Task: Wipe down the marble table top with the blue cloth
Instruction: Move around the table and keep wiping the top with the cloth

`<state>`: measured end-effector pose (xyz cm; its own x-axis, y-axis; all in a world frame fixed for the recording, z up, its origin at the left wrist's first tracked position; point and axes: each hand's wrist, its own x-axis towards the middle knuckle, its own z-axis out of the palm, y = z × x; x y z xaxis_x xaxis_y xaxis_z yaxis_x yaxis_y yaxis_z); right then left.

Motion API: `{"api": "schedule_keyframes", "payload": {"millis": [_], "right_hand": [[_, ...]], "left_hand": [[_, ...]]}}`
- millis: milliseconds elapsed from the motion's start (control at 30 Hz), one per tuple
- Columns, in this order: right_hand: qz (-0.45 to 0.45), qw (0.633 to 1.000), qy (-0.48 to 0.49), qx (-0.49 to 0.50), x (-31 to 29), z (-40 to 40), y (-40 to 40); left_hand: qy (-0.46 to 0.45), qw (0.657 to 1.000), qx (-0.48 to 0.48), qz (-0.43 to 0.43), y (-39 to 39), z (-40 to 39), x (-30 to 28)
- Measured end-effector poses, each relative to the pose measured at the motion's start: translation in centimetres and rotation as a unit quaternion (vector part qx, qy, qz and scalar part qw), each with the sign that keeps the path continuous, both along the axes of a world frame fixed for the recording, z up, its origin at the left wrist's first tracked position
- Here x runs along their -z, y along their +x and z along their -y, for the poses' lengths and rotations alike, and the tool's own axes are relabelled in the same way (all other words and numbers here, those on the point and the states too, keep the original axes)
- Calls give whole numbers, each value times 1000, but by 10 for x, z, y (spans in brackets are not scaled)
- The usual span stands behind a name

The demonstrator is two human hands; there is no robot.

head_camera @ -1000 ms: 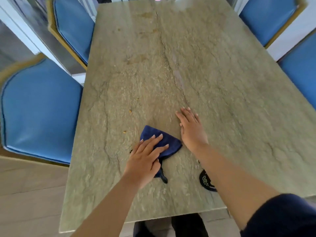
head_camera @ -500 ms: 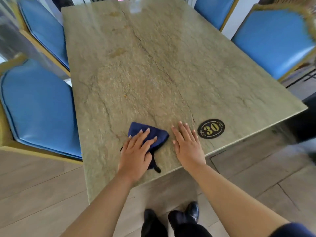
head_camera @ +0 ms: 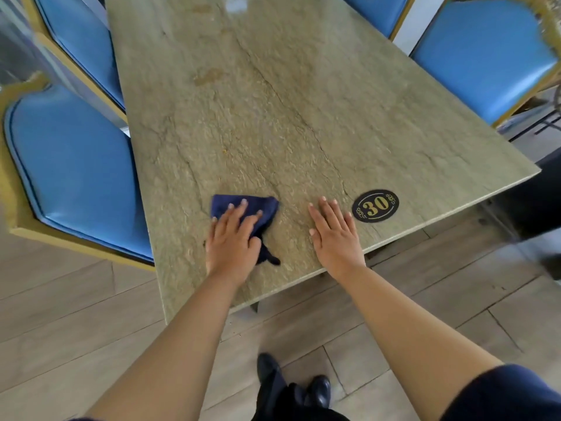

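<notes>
The marble table top (head_camera: pixel 273 117) is beige-green with dark veins and fills the upper middle of the head view. A folded dark blue cloth (head_camera: pixel 261 208) lies near the table's front edge. My left hand (head_camera: pixel 233 241) presses flat on the cloth with straight fingers, covering its lower part. My right hand (head_camera: pixel 334 235) rests flat on the bare marble to the right of the cloth, fingers straight, holding nothing. A small crumb (head_camera: pixel 225 151) and brownish stains (head_camera: pixel 209 75) sit farther up the table.
A black oval plaque with a gold "30" (head_camera: pixel 375 206) is fixed to the table just right of my right hand. Blue padded chairs with gold frames stand at the left (head_camera: pixel 76 171) and at the right (head_camera: pixel 485 53). My black shoes (head_camera: pixel 291 384) stand on the wood-look floor.
The camera view has pulled back and swung, so the table's front edge and the "30" plaque show. Both hands now lie closer to that edge, the left still pressing the cloth.
</notes>
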<state>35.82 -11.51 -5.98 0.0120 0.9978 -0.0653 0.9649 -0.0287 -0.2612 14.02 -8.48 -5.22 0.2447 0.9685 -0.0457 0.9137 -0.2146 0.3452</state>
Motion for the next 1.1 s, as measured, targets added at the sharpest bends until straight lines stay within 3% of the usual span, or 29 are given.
{"api": "schedule_keyframes", "payload": {"millis": [100, 167, 233, 300, 367, 500, 600, 767, 900, 1100], "right_hand": [[-114, 992, 13, 59, -4, 6, -8], [-208, 969, 36, 130, -13, 9, -22], [-222, 960, 59, 160, -23, 13, -45], [-182, 975, 64, 108, -29, 17, -74], [-133, 990, 37, 31, -27, 20, -104], [-18, 1000, 0, -8, -7, 16, -123], [-10, 1000, -1, 16, -5, -10, -95], [-11, 990, 5, 140, -6, -35, -32], [-26, 977, 42, 207, -2, -3, -56], [-78, 992, 72, -70, 4, 21, -105]], "left_hand": [[-24, 987, 152, 45, 5, 25, -5], [-70, 973, 151, 161, -5, 21, -10], [-49, 971, 89, 217, -20, 10, -14], [-6, 985, -1, 170, -39, -2, -16], [-34, 993, -73, 88, -58, -13, -13], [-137, 987, -52, -62, -73, -19, 0], [-169, 982, -40, -73, -76, -26, -1], [-204, 975, -30, -77, -78, -30, -4], [-204, 976, -32, -72, -77, -29, -4], [-200, 977, -40, -66, -76, -29, -5]]}}
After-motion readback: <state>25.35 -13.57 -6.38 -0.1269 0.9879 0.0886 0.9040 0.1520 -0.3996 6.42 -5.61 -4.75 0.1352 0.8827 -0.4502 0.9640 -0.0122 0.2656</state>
